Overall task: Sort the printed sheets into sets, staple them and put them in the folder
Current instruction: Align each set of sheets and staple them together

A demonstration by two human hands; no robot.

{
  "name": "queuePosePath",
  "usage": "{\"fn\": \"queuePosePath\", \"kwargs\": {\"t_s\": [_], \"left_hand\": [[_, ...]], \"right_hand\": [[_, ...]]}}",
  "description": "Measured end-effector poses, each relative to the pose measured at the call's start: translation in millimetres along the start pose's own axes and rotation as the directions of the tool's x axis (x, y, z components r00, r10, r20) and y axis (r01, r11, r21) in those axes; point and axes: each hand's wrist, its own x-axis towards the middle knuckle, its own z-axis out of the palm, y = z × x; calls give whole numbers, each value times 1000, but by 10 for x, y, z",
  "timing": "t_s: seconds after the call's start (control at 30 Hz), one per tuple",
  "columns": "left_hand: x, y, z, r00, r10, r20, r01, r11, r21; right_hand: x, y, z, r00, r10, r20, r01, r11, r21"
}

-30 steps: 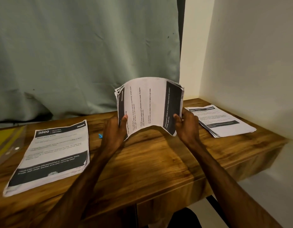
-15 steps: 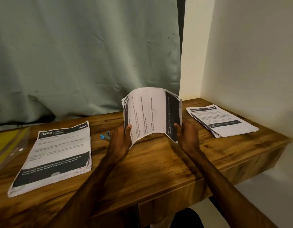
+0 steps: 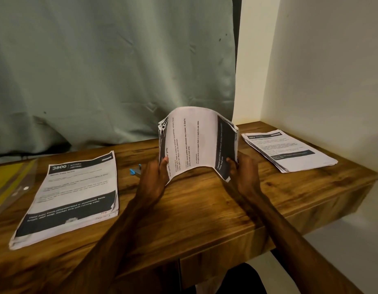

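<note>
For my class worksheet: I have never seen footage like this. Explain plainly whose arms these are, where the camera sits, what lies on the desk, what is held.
No machine: these are a person's bare arms, filmed by a wide-angle camera worn on their head, looking down. The left hand and right hand grip opposite sides of a bundle of printed sheets, bowed into an arch. On the wooden desk lie a left stack and a right stack of sheets, a yellow folder at the far left edge, and a small blue object, too small to identify.
</note>
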Motion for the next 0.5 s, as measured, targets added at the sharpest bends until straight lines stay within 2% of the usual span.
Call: {"fn": "queuePosePath", "kwargs": {"t_s": [0.07,0.17,0.3,0.4,0.5], "left_hand": [[-17,-10,6,999,8,49,-8,1000,13],[-8,-58,-4,1000,16,-11,-16,1000,-1],[20,-100,-1,999,24,42,-24,1000,14],[29,-142,-20,999,1,-33,0,1000,8],[31,-95,-17,999,31,27,-31,1000,0]], "right_hand": [[-26,4,9,1000,-10,26,10,1000,4],[-45,-16,9,1000,4,-5,-4,1000,4],[-80,-6,15,1000,-2,14,2,1000,-2],[-83,-46,13,1000,25,-12,-25,999,22],[-88,-44,14,1000,4,2,-4,999,-43]]}}
